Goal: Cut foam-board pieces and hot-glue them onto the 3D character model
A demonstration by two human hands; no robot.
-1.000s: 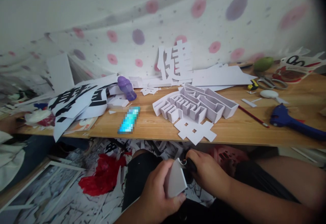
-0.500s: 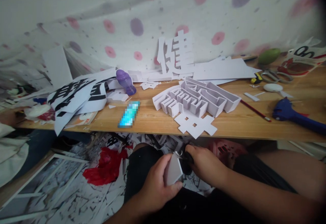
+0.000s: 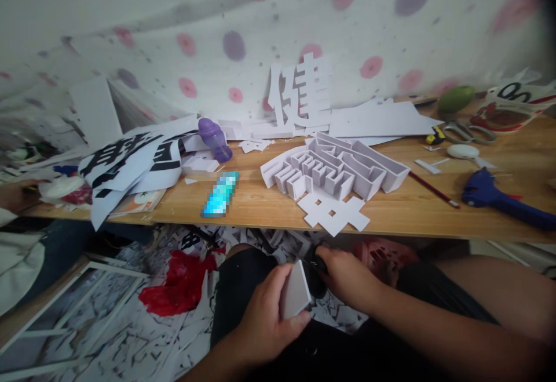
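Over my lap, my left hand [image 3: 271, 312] grips a small white foam-board piece [image 3: 295, 294], thumb on the near side and fingers behind it. My right hand [image 3: 347, 275] is closed around the black handles of scissors [image 3: 318, 261], just right of the piece's upper edge. The blades are mostly hidden, and whether they touch the board I cannot tell. On the table in front stands a white raised-wall character [image 3: 339, 167], partly over a flat white cut-out [image 3: 334, 214].
A blue glue gun [image 3: 482, 188], red pencil [image 3: 434, 189], phone [image 3: 220, 195] and purple bottle [image 3: 215, 138] lie or stand on the table [image 3: 260, 219]. A white character cut-out [image 3: 299, 92] leans behind. Scraps and red plastic [image 3: 180, 286] cover the floor. Another person's hand [image 3: 17, 197] is far left.
The thin white curl at the top edge of the board piece is gone from view. My right hand and the scissors have shifted very slightly; my left hand keeps its hold.
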